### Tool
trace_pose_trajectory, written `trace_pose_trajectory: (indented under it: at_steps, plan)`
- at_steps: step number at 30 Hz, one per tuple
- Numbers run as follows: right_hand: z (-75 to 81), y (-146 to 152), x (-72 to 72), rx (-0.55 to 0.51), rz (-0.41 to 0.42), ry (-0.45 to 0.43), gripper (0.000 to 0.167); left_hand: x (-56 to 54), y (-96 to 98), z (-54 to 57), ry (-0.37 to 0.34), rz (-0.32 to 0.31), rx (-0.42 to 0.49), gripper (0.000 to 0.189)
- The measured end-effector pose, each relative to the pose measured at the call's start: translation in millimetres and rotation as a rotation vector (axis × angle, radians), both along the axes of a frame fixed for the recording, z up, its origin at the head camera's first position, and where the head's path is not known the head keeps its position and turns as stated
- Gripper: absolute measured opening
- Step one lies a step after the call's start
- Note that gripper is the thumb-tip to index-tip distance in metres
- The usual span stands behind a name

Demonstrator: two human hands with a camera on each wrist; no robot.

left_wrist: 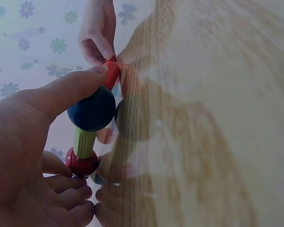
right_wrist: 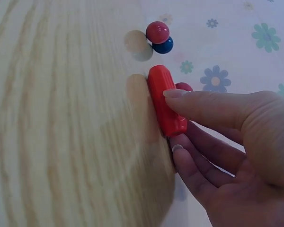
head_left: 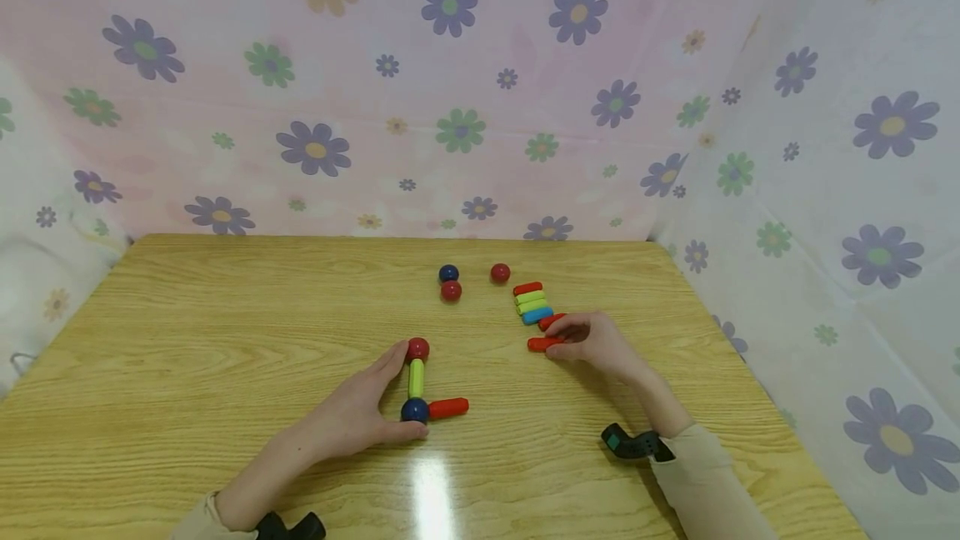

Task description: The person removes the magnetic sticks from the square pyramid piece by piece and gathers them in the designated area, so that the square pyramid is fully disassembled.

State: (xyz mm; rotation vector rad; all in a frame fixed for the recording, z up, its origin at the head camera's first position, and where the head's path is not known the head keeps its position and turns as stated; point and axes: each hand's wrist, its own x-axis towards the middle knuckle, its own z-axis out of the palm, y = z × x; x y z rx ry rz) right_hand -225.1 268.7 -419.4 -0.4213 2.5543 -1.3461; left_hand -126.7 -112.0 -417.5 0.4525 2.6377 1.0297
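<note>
My left hand [head_left: 348,419] holds a joined toy piece between thumb and fingers. In it, a red ball [head_left: 417,348] and a dark blue ball [head_left: 415,411] sit at the ends of a yellow-green building stick [head_left: 417,379], and a red stick [head_left: 450,407] points right from the blue ball. In the left wrist view the thumb lies by the blue ball [left_wrist: 92,109], the fingers at the red ball [left_wrist: 81,163]. My right hand [head_left: 600,346] pinches another red stick [right_wrist: 162,92] low over the table. Behind its fingers shows part of a further red stick [head_left: 551,322].
Beyond the right hand, a blue stick [head_left: 537,316], two yellow-green sticks [head_left: 531,302] and a red one [head_left: 528,288] lie side by side. Farther back, a blue ball [head_left: 448,273] touches a red ball [head_left: 451,291]; another red ball [head_left: 500,273] lies apart. Flowered cloth borders the wooden table [head_left: 262,298].
</note>
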Motion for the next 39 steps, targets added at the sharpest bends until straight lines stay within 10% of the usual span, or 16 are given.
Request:
trace_pose_trajectory:
  at_steps: [12, 22, 39]
  plan:
    - [32.2, -19, 14.2, 0.037, 0.001, 0.121, 0.027, -0.6, 1.2, 0.6, -0.006, 0.000, 0.001, 0.118]
    - [63.5, -80, 38.8, -0.038, 0.213, 0.157, 0.025, -0.5, 1.6, 1.9, -0.020, 0.011, 0.000, 0.118]
    - [20.4, -127, 56.9, -0.046, 0.413, 0.092, 0.022, -0.1, 0.4, -0.6, -0.020, 0.012, 0.000, 0.119]
